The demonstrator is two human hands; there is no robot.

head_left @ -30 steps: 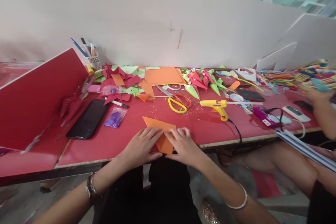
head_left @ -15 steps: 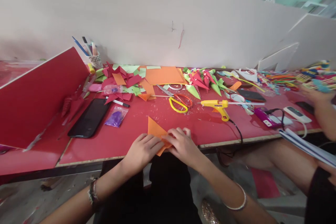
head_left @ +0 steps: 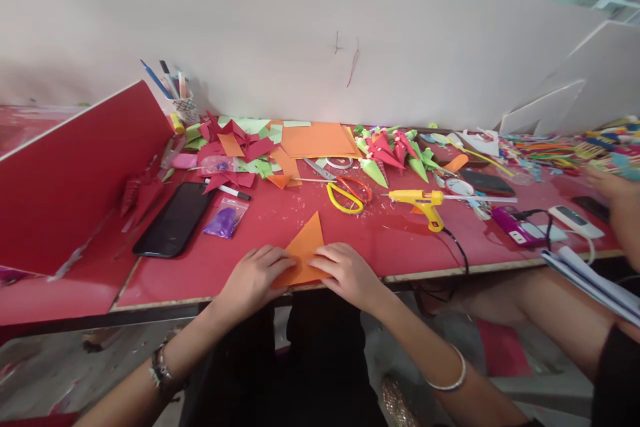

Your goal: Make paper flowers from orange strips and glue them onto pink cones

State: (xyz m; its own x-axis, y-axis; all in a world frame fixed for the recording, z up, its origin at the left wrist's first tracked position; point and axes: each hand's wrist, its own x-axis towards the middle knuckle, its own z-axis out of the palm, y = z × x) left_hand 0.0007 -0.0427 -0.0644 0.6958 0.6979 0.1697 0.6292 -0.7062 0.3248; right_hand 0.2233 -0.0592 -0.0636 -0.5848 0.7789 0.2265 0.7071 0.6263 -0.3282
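An orange paper triangle (head_left: 305, 247) lies at the near edge of the red table (head_left: 270, 220), its tip pointing away from me. My left hand (head_left: 255, 277) presses on its lower left part with the fingers laid over the paper. My right hand (head_left: 345, 272) presses on its lower right part, fingers bent onto the fold. The two hands almost touch at the paper's base.
Behind the hands lie yellow and red scissors (head_left: 345, 197), a yellow glue gun (head_left: 420, 202) with its cord, a black phone (head_left: 173, 219), a purple bag (head_left: 225, 219), orange sheets (head_left: 315, 139) and paper cones (head_left: 385, 157). A red board (head_left: 75, 173) leans at left. Another person's arm (head_left: 620, 213) is at right.
The orange paper went from a wider folded shape to a triangle with its tip pointing away. Both hands stayed on it at the table edge.
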